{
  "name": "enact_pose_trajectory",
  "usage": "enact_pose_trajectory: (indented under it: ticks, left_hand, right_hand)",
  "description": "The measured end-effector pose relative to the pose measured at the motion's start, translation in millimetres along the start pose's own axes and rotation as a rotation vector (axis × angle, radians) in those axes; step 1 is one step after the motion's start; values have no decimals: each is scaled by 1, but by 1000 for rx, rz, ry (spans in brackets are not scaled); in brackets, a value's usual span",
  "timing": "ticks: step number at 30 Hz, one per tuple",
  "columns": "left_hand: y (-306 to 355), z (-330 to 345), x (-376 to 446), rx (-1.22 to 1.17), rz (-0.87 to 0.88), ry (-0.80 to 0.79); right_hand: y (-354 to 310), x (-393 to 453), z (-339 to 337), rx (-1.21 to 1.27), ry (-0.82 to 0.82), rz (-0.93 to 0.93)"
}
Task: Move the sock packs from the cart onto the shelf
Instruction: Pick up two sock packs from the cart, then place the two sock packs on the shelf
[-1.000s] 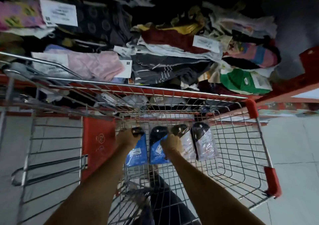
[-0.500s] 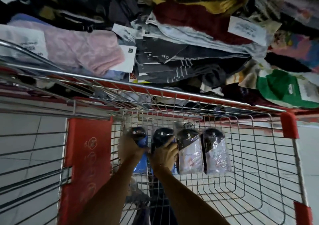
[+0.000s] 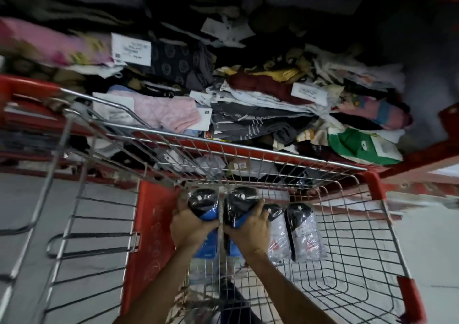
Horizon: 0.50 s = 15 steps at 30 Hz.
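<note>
Inside the wire cart (image 3: 347, 256), my left hand (image 3: 190, 227) grips a blue-labelled sock pack (image 3: 202, 203) with black socks showing at its top. Beside it, my right hand (image 3: 249, 229) is closed around a second blue-labelled sock pack (image 3: 239, 199). To the right, two white-labelled sock packs (image 3: 304, 234) in clear plastic lean upright against the cart's wire wall, untouched. Beyond the cart's front rim lies the red-edged shelf (image 3: 422, 155), heaped with clothes.
The shelf pile holds a pink quilted garment (image 3: 164, 111), a green item (image 3: 357, 145), dark folded fabrics and white paper tags. A red panel (image 3: 154, 227) forms the cart's left inner side. Grey tiled floor (image 3: 432, 244) lies to the right.
Both hands have closed around the two blue packs and raised them a little. My view has tilted upward, so more of the shelf pile shows.
</note>
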<state>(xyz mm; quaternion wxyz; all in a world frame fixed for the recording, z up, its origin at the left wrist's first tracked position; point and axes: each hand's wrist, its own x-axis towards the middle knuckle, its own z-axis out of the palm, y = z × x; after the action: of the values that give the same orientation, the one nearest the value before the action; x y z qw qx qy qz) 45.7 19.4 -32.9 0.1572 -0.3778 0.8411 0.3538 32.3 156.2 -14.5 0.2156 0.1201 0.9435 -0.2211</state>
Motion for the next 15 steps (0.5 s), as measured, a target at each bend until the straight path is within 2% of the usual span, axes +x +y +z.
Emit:
enact_pose_trajectory:
  ticks: [6,11,15]
  left_hand:
    - [46,-64,-33,-134,128,114]
    - [87,-123,-65,-252,272,255]
    - [123,-171,-90,-242,412,318]
  right_hand:
    - [-24,-31,-67,144,177,-99]
    - [-47,-56,-125,254,396,-219]
    - [-69,-71,-174,315,540,-332]
